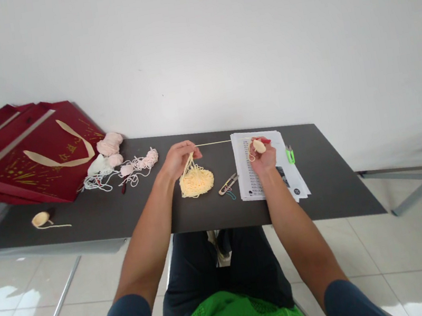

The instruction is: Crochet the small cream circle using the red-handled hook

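My left hand (182, 158) is closed on cream yarn, just above a loose heap of the same yarn (196, 182) on the table. A taut strand (213, 143) runs level from it to my right hand (265, 158). That hand is closed around a small cream crocheted piece (259, 145) and a red-handled tool (262, 140), perhaps a crochet hook; its tip is hidden. Under my right wrist lies a stack of printed sheets (248, 176). Between the yarn heap and the papers rest yellow-handled thread snips (228, 184).
Dark red paper bags (42, 168) lean at the left end of the dark table (330, 181). Pink and white yarn (110, 143) is beside them. A small cream crocheted cup (40, 219) sits nearer the front edge. Green snips (289, 154) lie by the papers, and a white wall (195, 59) stands behind.
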### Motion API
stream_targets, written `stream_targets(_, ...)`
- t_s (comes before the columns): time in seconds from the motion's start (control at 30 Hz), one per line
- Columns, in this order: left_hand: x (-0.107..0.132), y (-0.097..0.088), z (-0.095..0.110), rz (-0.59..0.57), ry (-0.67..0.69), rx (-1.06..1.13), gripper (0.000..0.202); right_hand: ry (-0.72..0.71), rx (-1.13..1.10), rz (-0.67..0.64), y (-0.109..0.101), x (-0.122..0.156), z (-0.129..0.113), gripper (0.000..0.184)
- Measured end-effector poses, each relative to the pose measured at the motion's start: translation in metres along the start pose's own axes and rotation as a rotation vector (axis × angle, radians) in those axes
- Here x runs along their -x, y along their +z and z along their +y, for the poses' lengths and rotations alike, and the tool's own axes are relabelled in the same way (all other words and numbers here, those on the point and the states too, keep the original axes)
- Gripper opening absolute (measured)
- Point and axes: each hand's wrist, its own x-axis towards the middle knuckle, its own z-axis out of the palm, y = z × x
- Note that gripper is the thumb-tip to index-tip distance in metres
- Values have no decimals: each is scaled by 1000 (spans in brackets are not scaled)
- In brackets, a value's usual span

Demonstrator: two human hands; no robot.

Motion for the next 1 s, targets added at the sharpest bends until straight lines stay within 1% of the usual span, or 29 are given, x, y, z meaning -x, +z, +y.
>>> stream_targets(0.1,-2,10,1,13,-14,1,26,111,76,-171,6,11,10,21)
stream_targets(0.17,-3,20,2,14,-32,-52,29,184,123,-272,11,19,16,31)
stream_targets(0.23,-4,29,3,9,-42,-127,31,243,153,-352,17,25,21,44)
stream_targets(0.3,-6,36,4,-3,-34,-199,30,313,178,-421,21,29,25,52)
stream_targets(0.33,-7,39,5,-7,-25,-226,29,346,187,-446,22,30,26,53)
stream_targets(0.4,-10,43,6,-12,-10,-263,26,389,191,-464,23,30,30,45)
stream_targets(0.5,-12,45,5,-17,-11,-254,23,375,142,-420,20,27,33,28)
stream_targets(0.57,-12,41,3,-15,-38,-214,26,308,65,-344,17,21,31,20)
stream_targets(0.67,-10,27,-3,4,-97,-145,30,164,-72,-191,9,8,22,17)
stream_targets(0.8,-6,4,-8,51,-101,-91,29,5,-191,-23,0,-7,8,13)
stream_targets(0.9,-3,-10,-8,129,-26,-80,40,-58,-225,54,-4,-12,4,8)
stream_targets(1.0,-4,-21,-9,309,82,-85,42,-90,-230,99,-6,-15,5,8)
